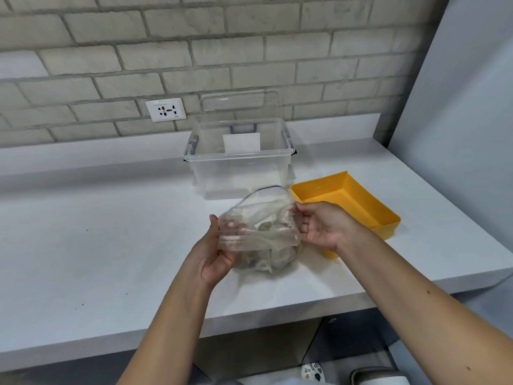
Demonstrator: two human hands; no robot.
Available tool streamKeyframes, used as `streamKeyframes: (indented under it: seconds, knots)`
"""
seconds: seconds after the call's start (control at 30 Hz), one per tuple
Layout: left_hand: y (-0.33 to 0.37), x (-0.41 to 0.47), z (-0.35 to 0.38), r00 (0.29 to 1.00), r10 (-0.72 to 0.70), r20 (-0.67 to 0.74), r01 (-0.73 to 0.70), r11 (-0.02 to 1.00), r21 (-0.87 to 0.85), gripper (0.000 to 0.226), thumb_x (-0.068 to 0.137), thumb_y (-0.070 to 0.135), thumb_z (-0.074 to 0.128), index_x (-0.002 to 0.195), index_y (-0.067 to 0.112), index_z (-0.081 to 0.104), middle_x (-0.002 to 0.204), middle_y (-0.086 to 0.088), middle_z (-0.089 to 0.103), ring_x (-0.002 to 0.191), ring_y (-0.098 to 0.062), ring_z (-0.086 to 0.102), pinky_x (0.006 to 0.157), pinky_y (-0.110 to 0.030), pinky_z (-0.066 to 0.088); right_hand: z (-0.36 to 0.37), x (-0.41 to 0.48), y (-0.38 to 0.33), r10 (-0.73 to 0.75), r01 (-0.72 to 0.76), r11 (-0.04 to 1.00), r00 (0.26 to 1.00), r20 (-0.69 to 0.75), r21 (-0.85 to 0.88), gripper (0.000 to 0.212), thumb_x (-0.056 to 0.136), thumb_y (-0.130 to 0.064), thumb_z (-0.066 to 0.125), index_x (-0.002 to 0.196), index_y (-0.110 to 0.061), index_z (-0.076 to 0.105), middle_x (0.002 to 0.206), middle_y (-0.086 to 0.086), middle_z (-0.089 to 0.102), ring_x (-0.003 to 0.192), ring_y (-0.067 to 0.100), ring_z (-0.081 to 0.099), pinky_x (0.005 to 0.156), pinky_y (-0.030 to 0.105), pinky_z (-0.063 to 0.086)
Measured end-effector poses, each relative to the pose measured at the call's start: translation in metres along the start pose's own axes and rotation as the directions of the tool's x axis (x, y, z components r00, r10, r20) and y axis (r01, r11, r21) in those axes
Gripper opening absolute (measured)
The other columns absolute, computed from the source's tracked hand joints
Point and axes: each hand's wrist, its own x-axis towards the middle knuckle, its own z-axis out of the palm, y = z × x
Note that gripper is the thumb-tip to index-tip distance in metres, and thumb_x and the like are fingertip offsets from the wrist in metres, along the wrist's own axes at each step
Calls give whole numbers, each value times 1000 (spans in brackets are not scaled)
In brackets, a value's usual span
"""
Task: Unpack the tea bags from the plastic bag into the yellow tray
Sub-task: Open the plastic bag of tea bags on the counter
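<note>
A clear plastic bag [261, 218] with several pale tea bags [277, 257] inside sits on the white counter [111, 232] in the middle. My left hand [213, 254] grips the bag's left edge, thumb on top. At the right edge of the bag's mouth, my right hand [322, 226] pinches the plastic. The mouth of the bag has a dark zip line and points toward the far side. Just right of the bag lies the yellow tray [369, 201], with nothing visible inside it; my right wrist covers its near corner.
A clear plastic storage box [241, 173] with its lid leaning behind it stands behind the bag, against the grey brick wall. A wall socket [165, 109] is at the left of it. A blue-grey panel [458, 120] borders the counter on the right.
</note>
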Motion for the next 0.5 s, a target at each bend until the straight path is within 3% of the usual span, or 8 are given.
streamKeyframes:
  seconds: [0.07,0.17,0.23,0.27,0.33,0.4,0.43,0.5]
  knots:
    - [6,7,-4,1000,-22,14,21,998,56,55,99,47,45,80,2,69,65,-11,69,50,-18,68,42,-22,53,-3,3,0,45,-43,996,999,-15,74,27,99,-12,43,78,-8,60,64,5,63,55,18,63,54,29,56]
    - [17,15,-18,999,47,-12,-42,965,258,46,97,50,50,80,12,70,81,-9,72,71,-24,72,66,-31,61,-3,8,1,99,-91,975,995,-32,201,25,95,-8,42,83,-3,63,70,9,61,52,22,63,50,28,56]
    - [22,21,-25,990,113,-88,-71,921,382,35,97,47,54,78,19,64,85,-5,67,74,-20,68,72,-32,56,2,10,5,116,-109,969,993,-20,223,20,88,-8,45,88,-5,66,80,15,63,70,26,65,70,32,56]
    - [23,24,-28,973,201,-114,-115,849,517,30,98,44,55,81,21,64,90,-3,66,75,-17,66,71,-31,52,3,10,7,122,-114,971,992,-26,212,23,88,-9,44,88,-4,67,86,17,65,82,28,65,82,37,54]
    - [21,26,-31,864,501,-59,-229,494,839,17,98,39,57,89,28,67,107,3,67,87,-14,64,74,-29,48,6,8,9,133,-126,965,991,-14,230,31,91,-10,38,81,-2,66,85,17,67,91,29,64,90,43,50]
    - [17,19,-30,646,740,188,-347,65,936,8,96,38,61,91,38,67,111,6,63,100,-17,61,83,-34,49,6,7,9,137,-124,963,990,-41,240,33,91,-11,37,74,-3,64,77,14,66,83,28,65,80,39,53]
    - [16,14,-26,575,748,330,-391,-103,915,6,94,42,62,91,41,67,110,9,62,102,-17,59,87,-37,49,5,11,8,136,-120,966,989,-58,228,31,90,-11,38,72,-5,62,74,11,64,75,25,65,72,34,56]
    - [14,10,-22,587,609,534,-318,-433,844,26,85,63,61,95,40,70,105,16,61,100,-12,55,90,-37,44,4,20,9,127,-103,971,987,-99,216,29,90,-10,41,65,-9,58,62,6,58,51,21,59,53,24,54]
